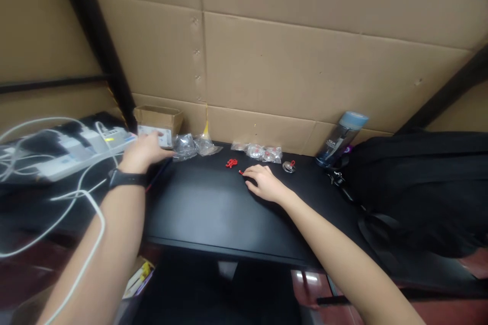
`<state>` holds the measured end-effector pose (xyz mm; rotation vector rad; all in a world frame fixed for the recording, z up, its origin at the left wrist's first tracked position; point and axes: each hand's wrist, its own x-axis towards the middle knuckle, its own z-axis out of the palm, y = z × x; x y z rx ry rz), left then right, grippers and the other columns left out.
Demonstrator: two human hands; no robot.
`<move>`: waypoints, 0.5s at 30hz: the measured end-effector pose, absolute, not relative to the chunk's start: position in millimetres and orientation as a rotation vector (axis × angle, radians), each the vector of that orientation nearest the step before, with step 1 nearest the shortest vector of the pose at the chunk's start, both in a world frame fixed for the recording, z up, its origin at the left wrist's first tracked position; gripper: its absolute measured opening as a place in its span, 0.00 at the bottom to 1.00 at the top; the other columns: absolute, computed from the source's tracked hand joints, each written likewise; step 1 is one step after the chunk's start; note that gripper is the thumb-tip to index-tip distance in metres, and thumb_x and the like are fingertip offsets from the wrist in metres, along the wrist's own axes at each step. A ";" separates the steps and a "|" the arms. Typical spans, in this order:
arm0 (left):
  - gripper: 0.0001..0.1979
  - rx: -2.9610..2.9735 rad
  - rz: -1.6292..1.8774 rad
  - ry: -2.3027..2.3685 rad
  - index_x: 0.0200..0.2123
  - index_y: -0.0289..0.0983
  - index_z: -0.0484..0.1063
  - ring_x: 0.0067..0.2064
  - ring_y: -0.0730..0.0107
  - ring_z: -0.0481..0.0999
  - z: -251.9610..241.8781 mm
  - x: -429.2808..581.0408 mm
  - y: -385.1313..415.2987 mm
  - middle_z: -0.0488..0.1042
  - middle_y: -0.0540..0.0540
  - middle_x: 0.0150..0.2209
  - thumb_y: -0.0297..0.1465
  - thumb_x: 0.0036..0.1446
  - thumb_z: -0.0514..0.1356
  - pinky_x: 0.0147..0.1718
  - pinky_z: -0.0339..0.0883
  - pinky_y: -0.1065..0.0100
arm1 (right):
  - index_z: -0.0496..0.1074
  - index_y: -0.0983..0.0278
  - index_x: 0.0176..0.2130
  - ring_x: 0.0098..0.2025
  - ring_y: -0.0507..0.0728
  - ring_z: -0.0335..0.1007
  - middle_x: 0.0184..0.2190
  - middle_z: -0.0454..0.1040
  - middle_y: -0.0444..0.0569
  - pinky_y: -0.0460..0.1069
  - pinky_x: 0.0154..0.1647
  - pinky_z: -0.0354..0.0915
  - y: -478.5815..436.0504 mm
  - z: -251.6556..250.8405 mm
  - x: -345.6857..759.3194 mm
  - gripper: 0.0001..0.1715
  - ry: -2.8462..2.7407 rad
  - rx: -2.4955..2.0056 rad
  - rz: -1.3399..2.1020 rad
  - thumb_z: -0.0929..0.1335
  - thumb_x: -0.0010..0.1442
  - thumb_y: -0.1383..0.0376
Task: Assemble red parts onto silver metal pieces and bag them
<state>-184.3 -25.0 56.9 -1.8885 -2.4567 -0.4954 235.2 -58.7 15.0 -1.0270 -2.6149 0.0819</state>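
Currently, the right hand (263, 183) is laid palm down on the matte black desktop (213, 213), fingers loosely bunched, with the fingertips at a tiny red plastic piece (241, 172). Whether that piece is actually pinched cannot be told. It is judged to be very light, stiff and easily flicked away across the smooth surface, so it would best be nipped at its sides between thumb and forefinger. A small cluster of red plastic parts (231, 163) lies just beyond it.

The left hand (143, 152), worn with a black wristwatch (125, 179), is spread open and empty, reaching toward crinkled clear plastic bags (194, 146) beside a small open cardboard box (158, 119).

Farther back, more clear bags holding round parts (263, 152) and a small round metal part (288, 166) are seen. A blue-capped water bottle (341, 139) and a black fabric backpack (412, 188) are set to the right; a white power strip (76, 150) with white cables (72, 203) is at the left.
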 end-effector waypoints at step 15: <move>0.64 -1.663 -0.285 -2.769 0.69 0.31 0.53 0.56 0.23 0.73 33.9 -185.4 -41.1 0.72 0.21 0.57 0.61 0.35 0.67 0.53 0.64 0.38 | 0.75 0.63 0.56 0.56 0.64 0.70 0.56 0.76 0.57 0.60 0.56 0.60 -56.2 14.9 236.9 0.19 -2.632 -1.046 0.101 0.65 0.68 0.64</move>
